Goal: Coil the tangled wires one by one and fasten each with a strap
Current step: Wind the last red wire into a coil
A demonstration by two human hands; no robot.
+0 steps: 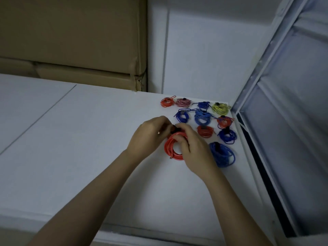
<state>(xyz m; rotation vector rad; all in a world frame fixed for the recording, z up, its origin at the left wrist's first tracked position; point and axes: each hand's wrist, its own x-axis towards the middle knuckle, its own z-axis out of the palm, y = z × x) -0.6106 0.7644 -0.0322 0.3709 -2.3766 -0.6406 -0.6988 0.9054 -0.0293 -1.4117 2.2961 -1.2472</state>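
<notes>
Two hands were busy on one red coil (171, 148) near the middle of the white table (74, 139). The left hand (150, 135) came in from the lower left with its fingers curled, pinching the black strap (174, 129) at the top of that coil. The right hand (193, 148) sat just beside it, fingers hooked through the coil's ring and gripping the loops, so the coil was held between both hands right above the tabletop. Couldn't tell whether the strap was closed yet, too dark and the fingers covered most of it.

Further right, toward the table's far corner, the finished bundles lay in rough rows, each with a dark strap: a small red one (166, 102), a pink one (182, 102), a few blue ones (202, 115), a yellow one (220, 108), two more red ones (205, 131) and a big blue coil (221, 154) nearest the right wrist. Some of them touched their neighbours, none touched the coil in hand.

Cardboard boxes (71, 41) were stacked behind the table on the left, and a white metal frame (257, 121) leaned along the right edge.
</notes>
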